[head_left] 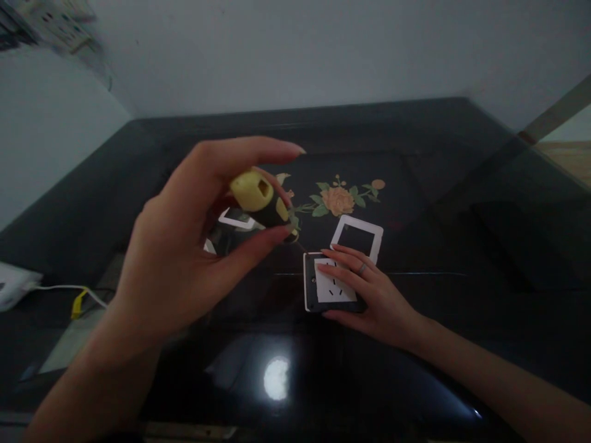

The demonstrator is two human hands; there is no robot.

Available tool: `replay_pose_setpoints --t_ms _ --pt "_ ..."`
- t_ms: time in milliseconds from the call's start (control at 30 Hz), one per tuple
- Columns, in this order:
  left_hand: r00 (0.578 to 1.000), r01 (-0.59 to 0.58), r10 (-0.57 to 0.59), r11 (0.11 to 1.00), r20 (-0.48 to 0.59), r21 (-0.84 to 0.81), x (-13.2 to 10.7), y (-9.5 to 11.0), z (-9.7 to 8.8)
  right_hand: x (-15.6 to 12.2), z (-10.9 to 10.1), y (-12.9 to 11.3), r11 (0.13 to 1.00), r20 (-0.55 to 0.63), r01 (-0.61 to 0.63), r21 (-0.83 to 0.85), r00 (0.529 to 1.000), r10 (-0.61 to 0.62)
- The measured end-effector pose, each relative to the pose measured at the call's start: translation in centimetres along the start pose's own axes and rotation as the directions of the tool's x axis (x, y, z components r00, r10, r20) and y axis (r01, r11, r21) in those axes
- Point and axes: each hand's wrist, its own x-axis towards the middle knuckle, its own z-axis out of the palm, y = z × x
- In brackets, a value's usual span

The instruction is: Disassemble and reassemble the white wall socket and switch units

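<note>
- Tabletop (pixel 462 203): dark, glossy, with a flower inlay (pixel 338 200) toward the far edge. A lamp glare sits near the near edge.
- Left hand (pixel 184 246): raised above the tabletop's left half. Thumb and fingertips are pinched on a screwdriver; the other fingers are spread.
- Right hand (pixel 369 295): laid flat at mid-tabletop, fingers extended on the socket, thumb along its near side. Not clenched.
- White box (pixel 12 286): at the left edge, with a cable and yellow clip (pixel 78 301) running from it.
- Socket (pixel 330 289): white face with dark slots, set in a dark plate, flat on the tabletop under the right fingers.
- White frame (pixel 362 220): just beyond the socket, toward the far edge, apart from it. A second frame (pixel 235 220) shows partly behind the left hand.
- Screwdriver (pixel 261 197): yellow-and-black handle, butt end facing the camera. The shaft is hidden.
- Risk: the fingertip-only pinch may let the tool slip onto the socket or the glossy top.
- Risk: the socket may skate under flat pressure alone.
- Writing: none legible; the frame is dim and blurred.
</note>
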Motion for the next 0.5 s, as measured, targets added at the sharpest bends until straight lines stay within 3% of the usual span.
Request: replay_pose_setpoints --t_ms 167,333,500 --pt "0.994 -0.094 0.101 0.984 -0.036 0.151 0.3 -2.1 2.5 0.3 -0.3 -0.6 0.999 0.005 -0.038 0.017 0.999 0.038" --pt "1.0 0.018 -0.023 0.98 0.021 0.2 -0.2 -3.3 5.6 0.3 -0.3 -0.6 0.994 0.008 0.018 -0.111 1.0 -0.017" --pt "0.987 0.054 -0.084 0.977 0.136 0.206 -0.8 -4.9 7.4 0.3 -0.5 -0.4 0.955 0.011 0.12 -0.272 0.992 -0.122"
